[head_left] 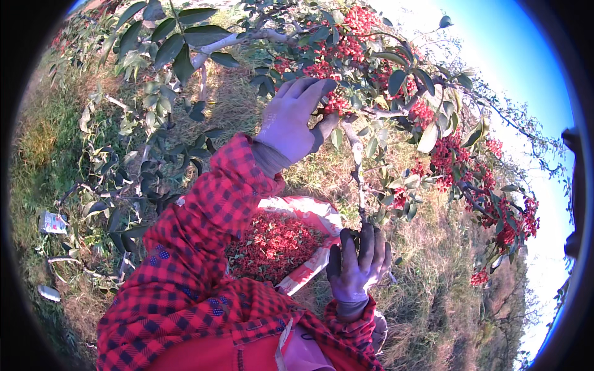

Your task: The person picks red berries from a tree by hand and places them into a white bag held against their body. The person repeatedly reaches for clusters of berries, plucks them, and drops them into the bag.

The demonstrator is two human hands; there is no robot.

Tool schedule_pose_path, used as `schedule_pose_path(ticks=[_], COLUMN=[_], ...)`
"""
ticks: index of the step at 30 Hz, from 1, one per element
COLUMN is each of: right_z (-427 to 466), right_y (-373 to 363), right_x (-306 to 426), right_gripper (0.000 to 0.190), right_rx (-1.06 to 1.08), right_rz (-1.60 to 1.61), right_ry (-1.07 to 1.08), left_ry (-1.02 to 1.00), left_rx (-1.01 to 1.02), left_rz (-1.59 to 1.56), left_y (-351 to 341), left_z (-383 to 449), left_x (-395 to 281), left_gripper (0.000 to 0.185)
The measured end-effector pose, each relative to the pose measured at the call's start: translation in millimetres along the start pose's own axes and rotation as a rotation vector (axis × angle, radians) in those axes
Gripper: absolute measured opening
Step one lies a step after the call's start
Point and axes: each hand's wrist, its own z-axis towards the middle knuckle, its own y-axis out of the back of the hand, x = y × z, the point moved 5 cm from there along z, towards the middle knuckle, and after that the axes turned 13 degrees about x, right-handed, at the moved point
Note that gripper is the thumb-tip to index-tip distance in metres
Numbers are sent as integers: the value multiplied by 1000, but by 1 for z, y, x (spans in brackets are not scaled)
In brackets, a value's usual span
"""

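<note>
My left hand (297, 116), in a purple glove with dark fingertips, reaches up to a cluster of small red berries (338, 103), probably Sichuan pepper. The cluster lies between thumb and fingers; whether they press on it is not clear. Lower down, my right hand (359, 264), gloved alike, has its fingers curled at the lower end of a grey branch (357, 157). Its fingers hide the branch there. Below my left forearm stands an open white-and-red sack (320, 213), holding a heap of picked red berries (274, 246) with some green bits. My sleeve covers part of the sack.
More berry clusters (448, 157) hang among leaves at the right and above. A leafy limb (222, 44) crosses the upper left, and low twigs (139, 185) stand at the left. Dry grass (427, 278) covers the ground. A printed packet (53, 222) lies far left.
</note>
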Motion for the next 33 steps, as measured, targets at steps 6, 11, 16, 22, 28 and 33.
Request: schedule_pose_path(ticks=[6, 11, 16, 22, 28, 33], right_z=[2, 1, -2, 2, 0, 1], right_y=[3, 1, 2, 3, 1, 4], right_x=[-1, 1, 2, 1, 3, 0], right_gripper=[26, 26, 26, 27, 28, 28], right_rx=[14, 69, 38, 46, 93, 53], right_rz=[35, 21, -20, -13, -4, 14], right_ry=[14, -7, 23, -29, -42, -5], left_ry=[110, 52, 47, -148, -236, -112], left_rx=[408, 276, 343, 284, 139, -70], left_rz=[-375, -303, -178, -78, -9, -74], left_y=[-20, -27, -28, -17, -16, -13], left_z=[19, 10, 26, 25, -2, -29], left_x=[42, 43, 36, 18, -18, -19], left_gripper=[44, 34, 17, 26, 21, 21])
